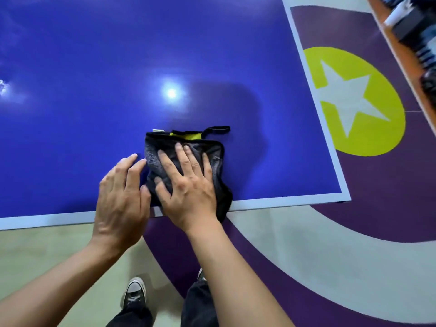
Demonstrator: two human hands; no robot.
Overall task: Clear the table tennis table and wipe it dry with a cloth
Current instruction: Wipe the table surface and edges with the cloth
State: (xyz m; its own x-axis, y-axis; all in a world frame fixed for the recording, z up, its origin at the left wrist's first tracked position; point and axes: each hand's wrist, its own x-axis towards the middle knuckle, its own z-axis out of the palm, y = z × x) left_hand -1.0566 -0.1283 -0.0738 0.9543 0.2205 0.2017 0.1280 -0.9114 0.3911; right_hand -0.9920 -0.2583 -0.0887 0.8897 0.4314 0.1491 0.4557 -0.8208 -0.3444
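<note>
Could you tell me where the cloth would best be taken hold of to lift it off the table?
Probably the cloth's near right corner, pinched from the near side: that corner hangs over the table edge, so fingers can get under it. The rest lies flat under the right hand.

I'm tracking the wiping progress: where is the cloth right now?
In the head view, the cloth lies mid-frame on the blue table at its near edge, pressed flat under the right hand, with the left hand at its left side.
</note>
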